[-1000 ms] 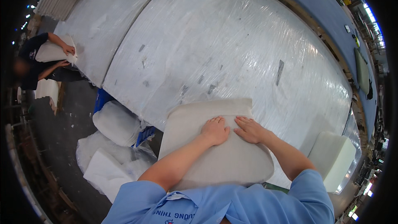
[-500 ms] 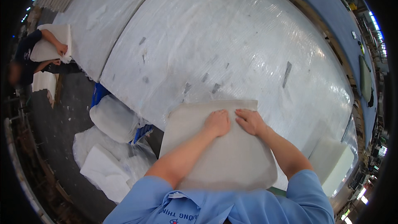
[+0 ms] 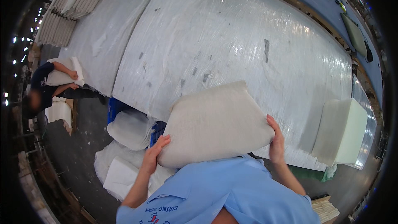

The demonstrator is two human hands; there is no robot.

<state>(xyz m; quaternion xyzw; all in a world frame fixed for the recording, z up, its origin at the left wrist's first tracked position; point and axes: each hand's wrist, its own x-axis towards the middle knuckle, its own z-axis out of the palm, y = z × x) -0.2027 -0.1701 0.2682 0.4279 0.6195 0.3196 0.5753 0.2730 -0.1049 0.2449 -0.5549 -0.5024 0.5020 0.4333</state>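
A light beige fabric-covered cushion (image 3: pixel 215 120) lies in front of me at the near edge of the plastic-covered table (image 3: pixel 207 29). Its wider end is against my blue shirt, and its narrower, cornered end points away over the table. My left hand (image 3: pixel 156 151) grips the cushion's lower left corner, fingertips on its upper face. On the opposite side, my right hand (image 3: pixel 276 139) holds the right corner, fingers along its edge and the palm beside it. The cushion's underside is hidden.
A pale foam block (image 3: pixel 342 132) stands at the table's right. Left of me are blue crates (image 3: pixel 117 107) and white pieces in clear plastic (image 3: pixel 124 172). Farther left, another person (image 3: pixel 43 79) handles a similar cushion. Stacked cushions (image 3: pixel 58 27) rise at the far left.
Both hands have left the cushion's far end and moved apart to its two near side corners. The cushion has shifted and turned slightly. My view has tilted.
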